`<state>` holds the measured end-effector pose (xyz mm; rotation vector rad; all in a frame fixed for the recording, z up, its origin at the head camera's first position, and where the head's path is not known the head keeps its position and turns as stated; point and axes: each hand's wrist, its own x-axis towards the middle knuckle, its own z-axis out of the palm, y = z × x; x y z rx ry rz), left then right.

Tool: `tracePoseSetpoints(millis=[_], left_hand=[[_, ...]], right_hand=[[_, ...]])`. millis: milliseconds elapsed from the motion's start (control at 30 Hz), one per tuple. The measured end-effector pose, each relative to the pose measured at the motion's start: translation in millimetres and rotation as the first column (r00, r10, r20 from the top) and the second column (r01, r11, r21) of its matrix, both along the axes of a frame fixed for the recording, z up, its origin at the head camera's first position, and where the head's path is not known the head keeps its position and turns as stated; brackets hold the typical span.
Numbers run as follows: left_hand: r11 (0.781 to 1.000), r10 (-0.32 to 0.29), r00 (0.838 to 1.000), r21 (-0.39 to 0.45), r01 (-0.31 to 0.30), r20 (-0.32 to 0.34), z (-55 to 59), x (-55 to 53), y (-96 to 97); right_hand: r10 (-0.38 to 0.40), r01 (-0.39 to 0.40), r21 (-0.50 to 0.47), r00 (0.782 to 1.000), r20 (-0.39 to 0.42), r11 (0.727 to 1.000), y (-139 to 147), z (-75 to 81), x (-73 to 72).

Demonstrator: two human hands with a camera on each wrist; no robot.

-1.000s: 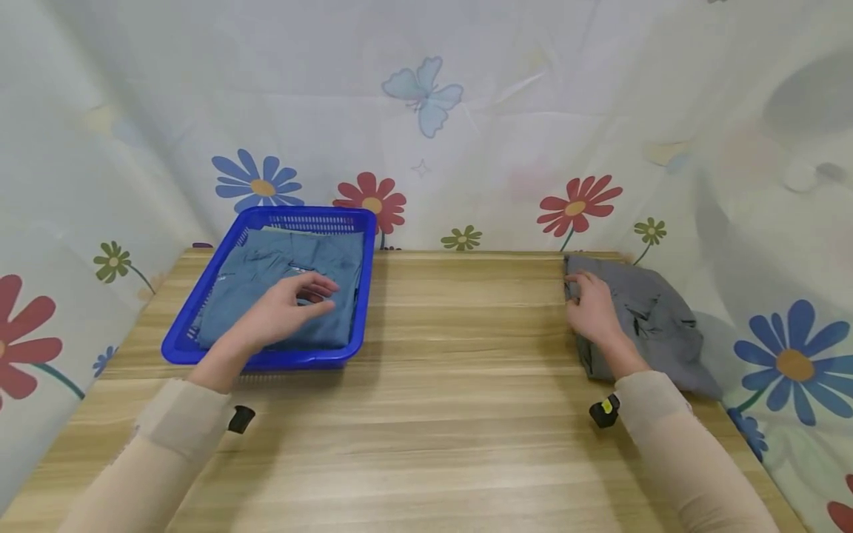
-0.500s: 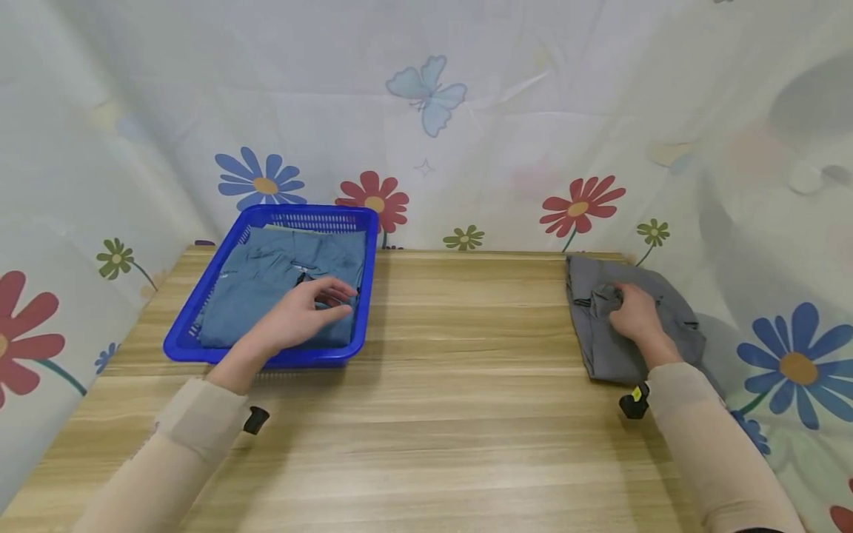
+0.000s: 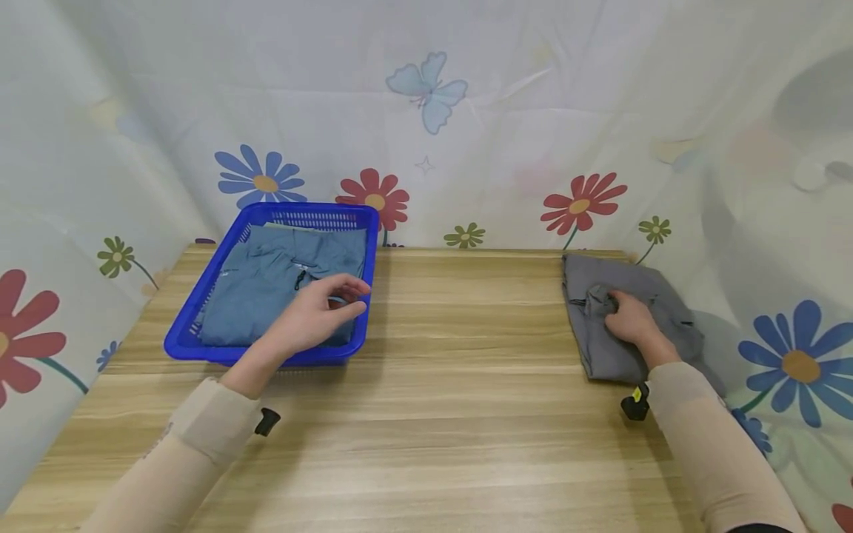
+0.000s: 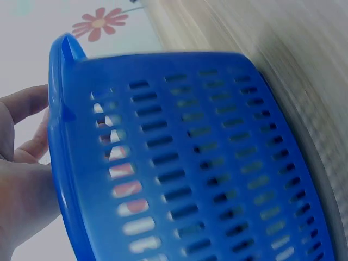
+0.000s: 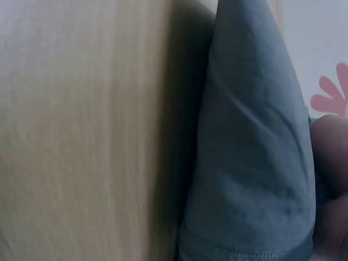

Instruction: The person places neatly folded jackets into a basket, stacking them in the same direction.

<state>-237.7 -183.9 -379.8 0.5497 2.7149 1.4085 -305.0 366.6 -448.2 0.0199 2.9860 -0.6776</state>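
My right hand point(image 3: 633, 324) pinches a bunched fold of a folded grey garment point(image 3: 606, 355) at the right side of the table. In the right wrist view the thick folded edge of this grey garment point(image 5: 253, 157) fills the middle, and part of the hand point(image 5: 330, 168) shows at the right border. Over the right part of a blue plastic basket point(image 3: 369, 255) hangs my left hand point(image 3: 323, 314), fingers loosely bent and nothing between them. Inside the basket lies a folded blue garment point(image 3: 266, 296) with a dark zipper pull. The left wrist view shows the basket's slotted wall point(image 4: 179, 157).
Both things rest on a wood-grain table point(image 3: 466, 400). Behind it and along the sides hangs a white curtain point(image 3: 493, 148) printed with flowers and a butterfly. The basket stands at the back left, the grey garment at the back right against the curtain.
My right hand has moved right from the grey garment's left edge onto its top and gathered a fold. The left hand has drifted right over the basket.
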Motion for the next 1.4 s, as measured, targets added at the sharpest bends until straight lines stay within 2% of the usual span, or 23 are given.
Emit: tracePoseSetpoints(millis=[200,400,767,1067,1200,1400], left_hand=[[0.997,-0.033,0.999,0.062,0.035,-0.035,1.7,4.4,16.5],[0.985,-0.105,0.994,0.133,0.108,-0.027,1.0,8.1,35.7],[0.970,-0.211,0.977,0.129,0.205,0.037,-10.5,8.6,64.6],[0.966,-0.252,0.965,0.072,0.247,0.078,-18.3,8.9,85.3],[0.963,-0.267,0.960,0.052,0.263,0.089,-26.4,10.6,95.6],[0.962,-0.273,0.949,0.062,0.267,0.155,-39.3,10.9,109.2]], right_hand=[[0.055,-0.056,0.042,0.998,0.010,0.998,-13,1.7,-1.0],[0.151,-0.151,0.058,0.989,0.006,0.987,-31,4.6,-0.5],[0.231,-0.228,0.065,0.972,-0.033,0.971,-63,3.7,2.0],[0.302,-0.296,0.080,0.950,-0.083,0.952,-86,1.3,3.9],[0.321,-0.314,0.081,0.942,-0.099,0.946,-97,0.1,5.1],[0.337,-0.328,0.093,0.936,-0.101,0.940,-110,-2.3,7.9]])
